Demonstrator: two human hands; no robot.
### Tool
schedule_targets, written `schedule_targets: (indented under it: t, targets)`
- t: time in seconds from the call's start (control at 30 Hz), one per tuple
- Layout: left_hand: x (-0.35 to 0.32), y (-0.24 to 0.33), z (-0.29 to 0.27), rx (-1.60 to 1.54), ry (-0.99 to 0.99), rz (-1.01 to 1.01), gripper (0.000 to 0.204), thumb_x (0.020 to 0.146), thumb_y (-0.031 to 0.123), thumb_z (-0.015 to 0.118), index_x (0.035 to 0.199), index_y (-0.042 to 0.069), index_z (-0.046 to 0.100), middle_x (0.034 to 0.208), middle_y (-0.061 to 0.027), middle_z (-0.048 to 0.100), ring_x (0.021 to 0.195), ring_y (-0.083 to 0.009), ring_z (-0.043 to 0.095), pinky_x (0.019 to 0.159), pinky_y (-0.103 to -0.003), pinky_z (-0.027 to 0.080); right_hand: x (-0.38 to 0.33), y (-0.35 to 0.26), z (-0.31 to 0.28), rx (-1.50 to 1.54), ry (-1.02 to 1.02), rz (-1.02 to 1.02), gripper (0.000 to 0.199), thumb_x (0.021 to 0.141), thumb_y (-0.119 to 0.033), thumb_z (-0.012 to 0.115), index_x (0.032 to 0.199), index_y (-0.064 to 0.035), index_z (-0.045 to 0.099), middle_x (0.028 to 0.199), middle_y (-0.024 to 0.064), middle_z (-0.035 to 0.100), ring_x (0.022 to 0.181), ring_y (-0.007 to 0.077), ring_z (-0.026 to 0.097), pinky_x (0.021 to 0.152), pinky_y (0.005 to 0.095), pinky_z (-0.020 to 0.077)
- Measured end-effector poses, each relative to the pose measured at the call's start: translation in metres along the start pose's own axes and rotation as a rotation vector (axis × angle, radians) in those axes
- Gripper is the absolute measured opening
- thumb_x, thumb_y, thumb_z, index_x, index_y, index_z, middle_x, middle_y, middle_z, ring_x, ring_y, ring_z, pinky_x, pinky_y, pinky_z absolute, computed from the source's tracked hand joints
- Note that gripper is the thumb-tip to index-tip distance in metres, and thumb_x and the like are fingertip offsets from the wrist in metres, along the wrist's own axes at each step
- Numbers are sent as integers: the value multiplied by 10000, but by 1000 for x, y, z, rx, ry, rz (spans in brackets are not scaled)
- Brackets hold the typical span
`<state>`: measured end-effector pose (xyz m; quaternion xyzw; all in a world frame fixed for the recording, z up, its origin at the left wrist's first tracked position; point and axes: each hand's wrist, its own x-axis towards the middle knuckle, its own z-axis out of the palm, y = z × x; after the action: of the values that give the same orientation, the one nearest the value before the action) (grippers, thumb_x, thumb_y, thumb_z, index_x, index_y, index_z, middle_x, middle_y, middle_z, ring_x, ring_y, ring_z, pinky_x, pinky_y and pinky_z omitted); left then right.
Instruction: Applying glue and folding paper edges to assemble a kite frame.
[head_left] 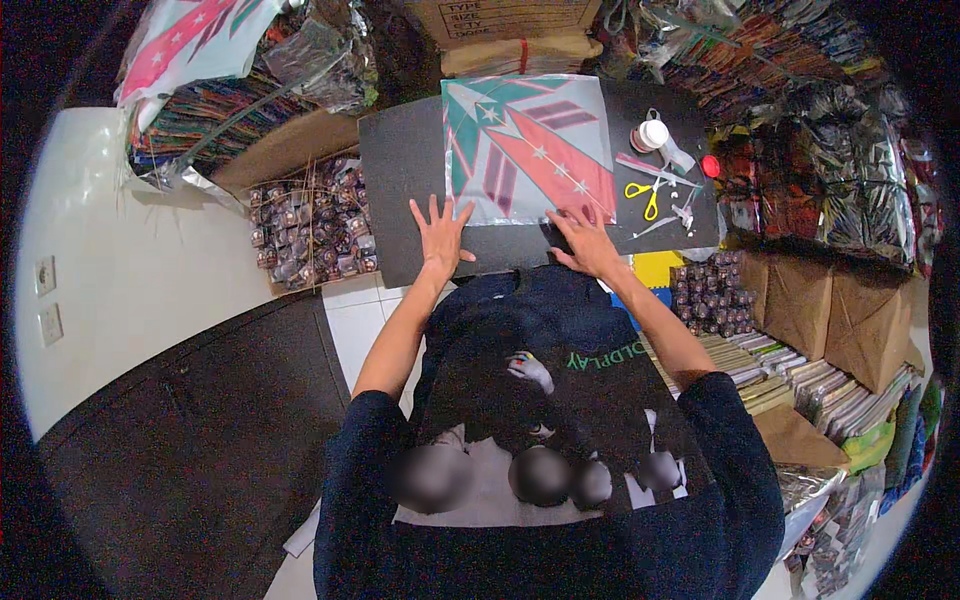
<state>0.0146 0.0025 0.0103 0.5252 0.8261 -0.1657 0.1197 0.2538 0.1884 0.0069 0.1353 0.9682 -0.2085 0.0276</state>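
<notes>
A flat printed sheet (530, 150), red, green and white with white stars and a glossy plastic look, lies on the dark grey table (405, 150). At its near left corner, my left hand (442, 238) rests with the fingers spread. My right hand (588, 245) has its fingers stretched over the sheet's near right edge, and neither hand grips anything. To the right of the sheet lie yellow-handled scissors (644, 198), with pale scraps around them. Beyond the scissors stands a white-lidded jar (650, 135), and a red cap (710, 166) lies beside it.
Left of the table, a cardboard box holds many small dark wrapped packs (310, 225). Stacked, plastic-wrapped bundles (815, 175) rise on the right. An open carton (520, 45) stands at the back. Rows of thin packages (800, 380) fill the lower right, beside brown cardboard (865, 315).
</notes>
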Motion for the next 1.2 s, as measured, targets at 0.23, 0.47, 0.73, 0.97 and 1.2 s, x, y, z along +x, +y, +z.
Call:
schedule_targets:
  t: [0.23,0.47,0.73,0.97,1.2]
  targets:
    - [-1,1,0,22,-16,-8,1163,505,606,840,1503,370,293,1493,-86,402,1416,-386,311,1101,-755,45,0,1,7,-31,47,-24,751,817,-335,692,1455,-112,365,1313,141,548,1313,295,428,1140,614,176]
    - [-1,1,-1,32,-5,-7,1151,511,610,835,1501,375,297,1498,-82,398,1412,-378,318,1101,-752,53,12,-13,17,-61,63,-86,767,823,-335,686,1472,-122,336,1296,147,571,1315,312,421,1134,623,172]
    - [-2,-2,2,27,-6,-15,1144,518,610,829,1501,374,294,1502,-66,391,1417,-364,311,1100,-753,57,21,-21,11,0,91,-77,749,844,-346,672,1472,-112,338,1294,168,562,1295,325,435,1116,606,219]
    - [-3,-5,9,-50,59,4,1184,494,617,817,1512,328,284,1496,-79,395,1412,-349,316,1112,-734,72,23,-10,9,195,369,106,640,806,-292,712,1343,-32,482,1200,206,598,1212,351,508,1071,526,330]
    - [-13,-8,21,-273,172,5,1165,506,516,844,1509,282,300,1450,-170,387,1415,-365,273,1143,-659,131,-36,107,-23,200,948,588,520,805,-175,721,1246,16,522,1132,217,628,1074,363,599,939,434,468]
